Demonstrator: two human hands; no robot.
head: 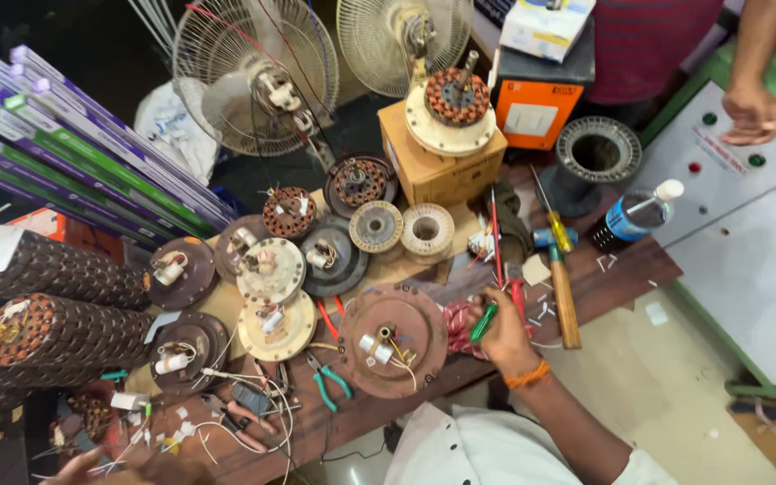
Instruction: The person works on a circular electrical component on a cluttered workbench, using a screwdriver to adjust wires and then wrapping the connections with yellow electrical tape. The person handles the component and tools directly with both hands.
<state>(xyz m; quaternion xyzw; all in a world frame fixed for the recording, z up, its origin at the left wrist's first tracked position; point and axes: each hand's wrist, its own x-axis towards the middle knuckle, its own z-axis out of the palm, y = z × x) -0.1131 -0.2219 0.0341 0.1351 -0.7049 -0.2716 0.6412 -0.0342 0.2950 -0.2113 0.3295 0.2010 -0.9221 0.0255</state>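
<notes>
My right hand [507, 337], with an orange thread at the wrist, is shut on a green-handled screwdriver [483, 321] at the bench's front edge. It sits just right of a round brown fan motor cover [406, 314] carrying a small white capacitor and loose wires. A bundle of red wire [458, 329] lies between the hand and the cover. My left hand [105, 469] shows only partly at the bottom left edge, next to tangled white wires [226, 431]; its grip is hidden.
Several round motor plates [271, 269] and copper-wound stators crowd the wooden bench [621, 269]. A wooden-handled hammer [565, 301], green pliers [330, 379], water bottle [635, 216], cardboard box [437, 171] and two fans [253, 76] stand around. Another person's hand [752, 112] rests on the white control panel [747, 242].
</notes>
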